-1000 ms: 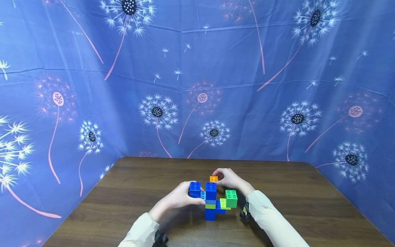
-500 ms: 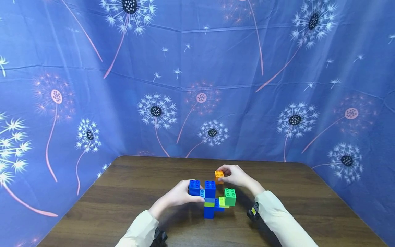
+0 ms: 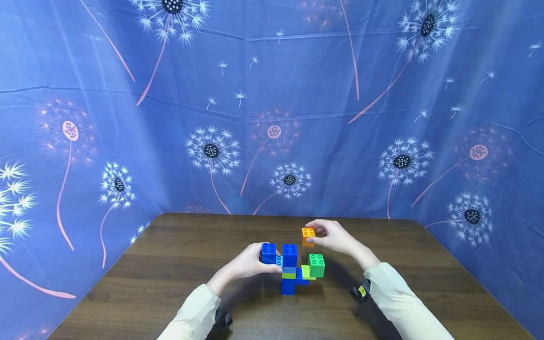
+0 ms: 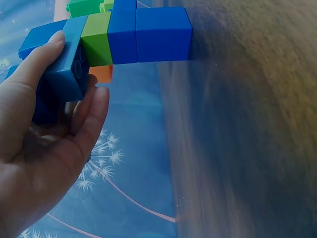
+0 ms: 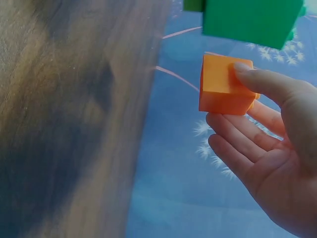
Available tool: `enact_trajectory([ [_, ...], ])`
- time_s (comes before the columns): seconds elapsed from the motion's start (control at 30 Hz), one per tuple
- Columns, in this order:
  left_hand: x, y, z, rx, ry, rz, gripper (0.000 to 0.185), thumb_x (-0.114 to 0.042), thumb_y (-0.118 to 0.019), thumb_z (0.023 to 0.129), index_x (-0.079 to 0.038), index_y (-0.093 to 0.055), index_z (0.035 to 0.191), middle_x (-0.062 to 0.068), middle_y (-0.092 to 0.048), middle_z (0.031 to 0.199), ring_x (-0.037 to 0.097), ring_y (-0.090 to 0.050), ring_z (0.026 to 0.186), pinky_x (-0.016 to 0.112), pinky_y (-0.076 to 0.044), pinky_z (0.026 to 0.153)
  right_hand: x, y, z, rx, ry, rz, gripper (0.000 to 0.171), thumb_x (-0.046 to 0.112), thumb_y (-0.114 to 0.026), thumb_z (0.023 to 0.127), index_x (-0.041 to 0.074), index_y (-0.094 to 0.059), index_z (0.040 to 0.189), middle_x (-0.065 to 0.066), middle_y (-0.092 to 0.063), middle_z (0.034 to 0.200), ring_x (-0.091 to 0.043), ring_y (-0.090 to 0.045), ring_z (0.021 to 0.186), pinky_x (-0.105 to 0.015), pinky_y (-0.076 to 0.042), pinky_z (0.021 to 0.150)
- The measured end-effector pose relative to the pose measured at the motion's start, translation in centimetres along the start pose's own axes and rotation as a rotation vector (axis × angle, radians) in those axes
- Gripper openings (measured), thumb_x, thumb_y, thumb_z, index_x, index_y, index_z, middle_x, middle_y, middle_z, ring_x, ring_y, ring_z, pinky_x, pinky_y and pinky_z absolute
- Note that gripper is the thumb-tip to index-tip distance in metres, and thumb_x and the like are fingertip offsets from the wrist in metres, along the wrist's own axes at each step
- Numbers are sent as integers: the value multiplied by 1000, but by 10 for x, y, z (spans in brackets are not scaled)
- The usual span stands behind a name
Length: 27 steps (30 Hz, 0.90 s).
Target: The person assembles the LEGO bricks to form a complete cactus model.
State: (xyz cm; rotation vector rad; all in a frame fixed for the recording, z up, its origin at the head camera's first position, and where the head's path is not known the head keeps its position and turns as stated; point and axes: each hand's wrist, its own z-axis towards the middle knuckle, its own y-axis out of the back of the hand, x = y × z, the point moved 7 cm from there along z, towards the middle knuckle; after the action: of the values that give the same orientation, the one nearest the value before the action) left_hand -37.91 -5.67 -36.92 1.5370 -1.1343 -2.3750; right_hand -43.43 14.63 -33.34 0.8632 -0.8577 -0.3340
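Observation:
A toy brick structure (image 3: 288, 285) stands upright on the table, built of blue, light blue and lime bricks. Two dark blue bricks top its left side and middle, and a green brick (image 3: 316, 266) sits on its right arm. My left hand (image 3: 246, 265) grips the upper left part, thumb on the light blue brick (image 4: 69, 59) in the left wrist view. Behind the structure and to its right, my right hand (image 3: 335, 237) pinches an orange brick (image 5: 225, 87) between thumb and fingers. The orange brick is apart from the structure.
The brown wooden table (image 3: 178, 250) extends around the structure on all sides. A blue cloth with dandelion prints (image 3: 255, 94) hangs behind the table and along both sides. Dark wrist cameras (image 3: 360, 291) sit under the sleeves.
My right hand has drawn the orange brick from behind the structure, moving it right and away from the blue bricks. My left hand keeps its grip on the structure.

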Motion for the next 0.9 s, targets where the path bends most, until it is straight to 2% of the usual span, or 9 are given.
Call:
enact_trajectory([
  [0.3, 0, 1, 3, -14, -10, 6, 37, -31, -76, 78, -6, -65, 102, 1, -69, 87, 6, -59, 73, 23, -50, 69, 24, 11, -5, -26, 36, -36, 36, 27, -72, 82, 5, -64, 111, -2, -68, 94, -12, -64, 82, -30, -54, 78],
  [0.63, 3, 0, 4, -12, -1, 7, 38, -32, -76, 78, -6, -64, 103, 1, -69, 89, 7, -61, 75, 23, -50, 72, 49, 22, -11, -108, 64, -69, 39, 32, -70, 84, 8, -64, 114, -1, -68, 101, -9, -64, 82, -34, -54, 79],
  [0.9, 4, -3, 4, 1, 5, -2, 39, -35, -75, 78, -8, -64, 104, -1, -69, 89, 6, -62, 75, 24, -51, 73, 65, 25, -17, -105, 57, -55, 42, 36, -67, 86, 10, -63, 118, 1, -67, 103, -8, -64, 84, -27, -53, 79],
])
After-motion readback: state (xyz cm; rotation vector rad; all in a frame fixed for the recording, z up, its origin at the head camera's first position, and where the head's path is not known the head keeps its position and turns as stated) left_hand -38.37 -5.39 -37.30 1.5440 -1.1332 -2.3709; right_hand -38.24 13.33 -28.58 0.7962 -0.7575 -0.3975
